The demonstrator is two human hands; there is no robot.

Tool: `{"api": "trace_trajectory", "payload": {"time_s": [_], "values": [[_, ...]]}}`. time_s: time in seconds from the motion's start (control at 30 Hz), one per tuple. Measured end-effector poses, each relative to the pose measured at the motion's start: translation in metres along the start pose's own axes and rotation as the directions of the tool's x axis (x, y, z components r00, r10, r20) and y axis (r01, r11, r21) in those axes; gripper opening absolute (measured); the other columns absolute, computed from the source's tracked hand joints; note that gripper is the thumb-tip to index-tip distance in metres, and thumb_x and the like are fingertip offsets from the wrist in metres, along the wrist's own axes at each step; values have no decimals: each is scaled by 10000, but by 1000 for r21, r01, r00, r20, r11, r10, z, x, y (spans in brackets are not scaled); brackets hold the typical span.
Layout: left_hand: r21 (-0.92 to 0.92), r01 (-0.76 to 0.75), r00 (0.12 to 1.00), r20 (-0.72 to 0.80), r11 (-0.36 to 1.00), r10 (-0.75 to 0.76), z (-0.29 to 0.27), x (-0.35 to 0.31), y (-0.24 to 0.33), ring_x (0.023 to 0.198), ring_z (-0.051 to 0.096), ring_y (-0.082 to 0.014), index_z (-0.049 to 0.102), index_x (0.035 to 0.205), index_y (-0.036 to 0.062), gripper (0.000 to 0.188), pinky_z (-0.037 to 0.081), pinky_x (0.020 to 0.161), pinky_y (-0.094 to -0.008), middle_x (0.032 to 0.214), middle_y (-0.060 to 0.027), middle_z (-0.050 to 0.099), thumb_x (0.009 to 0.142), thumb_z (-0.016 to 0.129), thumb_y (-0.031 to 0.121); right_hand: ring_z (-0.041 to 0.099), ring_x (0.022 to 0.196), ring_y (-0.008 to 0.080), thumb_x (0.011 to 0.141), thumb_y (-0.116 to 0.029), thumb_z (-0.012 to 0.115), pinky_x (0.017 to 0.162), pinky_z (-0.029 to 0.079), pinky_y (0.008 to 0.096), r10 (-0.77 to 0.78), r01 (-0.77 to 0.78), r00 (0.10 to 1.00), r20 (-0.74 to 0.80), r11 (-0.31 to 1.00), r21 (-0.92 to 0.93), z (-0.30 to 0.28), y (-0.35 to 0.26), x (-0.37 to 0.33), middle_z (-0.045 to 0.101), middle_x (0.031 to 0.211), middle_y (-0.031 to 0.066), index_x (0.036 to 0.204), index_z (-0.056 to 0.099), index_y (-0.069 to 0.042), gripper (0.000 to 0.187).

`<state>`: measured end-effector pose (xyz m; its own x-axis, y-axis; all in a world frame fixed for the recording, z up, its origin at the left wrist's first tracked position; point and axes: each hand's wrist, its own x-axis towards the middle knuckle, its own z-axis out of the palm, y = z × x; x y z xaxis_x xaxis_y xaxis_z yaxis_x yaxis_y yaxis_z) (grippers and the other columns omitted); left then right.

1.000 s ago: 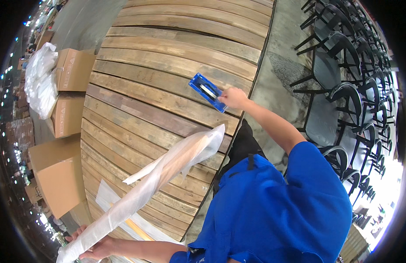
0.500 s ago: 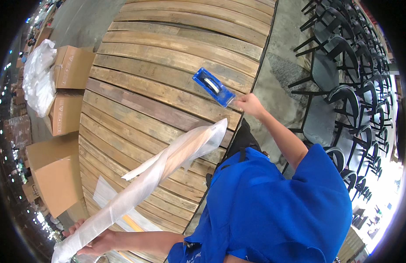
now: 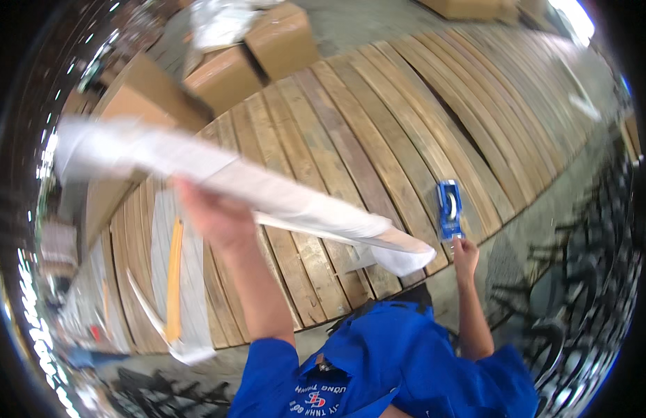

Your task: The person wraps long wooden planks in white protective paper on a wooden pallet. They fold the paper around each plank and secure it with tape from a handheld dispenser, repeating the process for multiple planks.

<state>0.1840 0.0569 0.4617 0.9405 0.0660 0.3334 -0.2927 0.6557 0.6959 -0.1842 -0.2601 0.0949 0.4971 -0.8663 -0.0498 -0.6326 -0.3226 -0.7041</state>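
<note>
A long wooden piece wrapped in white foam sheet (image 3: 288, 195) hangs aslant over the slatted wooden table, blurred at its far left end. My left hand (image 3: 215, 216) is closed round it from below, towards that end. Some bare wood shows at the other end, where the foam hangs loose. To the right, my right hand (image 3: 465, 256) grips the handle of a blue tape dispenser (image 3: 448, 216) with a pale roll in it, over the table's near edge. A curved yellowish wooden part (image 3: 174, 279) lies on a foam sheet (image 3: 200, 292) on the left of the table.
The slatted table (image 3: 365, 139) stretches from left to far right. Cardboard boxes (image 3: 285, 42) stand beyond it, with a white plastic bundle (image 3: 222, 22) on top. Rows of black chairs (image 3: 546, 299) stand at the lower right.
The view has swung round. My left hand has raised the wrapped piece and brought its far left end up. My right hand still holds the tape dispenser.
</note>
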Motion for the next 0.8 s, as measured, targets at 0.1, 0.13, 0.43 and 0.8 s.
{"api": "trace_trajectory", "payload": {"time_s": [0.1,0.13,0.43,0.8], "values": [[-59,50,991,126,997,-43,-6,-2,5,1145,607,-200,496,1384,26,467,486,988,-362,1284,-89,614,1061,488,363,563,721,40,936,-58,689,631,443,217,-212,235,971,-106,809,539,-10,-172,-35,672,787,-3,867,717,19,107],[-105,63,984,172,992,-44,-3,-3,4,1138,598,-173,482,1383,8,446,466,1001,-336,1265,-94,611,1051,537,302,566,716,49,923,-35,697,630,443,224,-248,246,965,-83,752,611,-22,-233,-49,672,785,5,851,705,18,90],[-179,129,967,239,975,-84,1,-5,16,1118,601,-180,515,1350,-25,411,477,970,-342,1240,-107,625,1037,550,240,552,545,96,837,-110,791,504,425,257,-789,824,510,-342,334,458,-73,-558,-114,645,646,61,774,714,19,163],[-113,102,969,236,988,-73,-7,-8,26,1137,581,-187,535,1353,-27,417,450,992,-351,1250,-115,624,1012,557,213,540,474,144,821,-415,821,481,444,313,-712,707,695,-104,649,280,-82,-600,-131,613,544,112,714,715,50,489]]}}
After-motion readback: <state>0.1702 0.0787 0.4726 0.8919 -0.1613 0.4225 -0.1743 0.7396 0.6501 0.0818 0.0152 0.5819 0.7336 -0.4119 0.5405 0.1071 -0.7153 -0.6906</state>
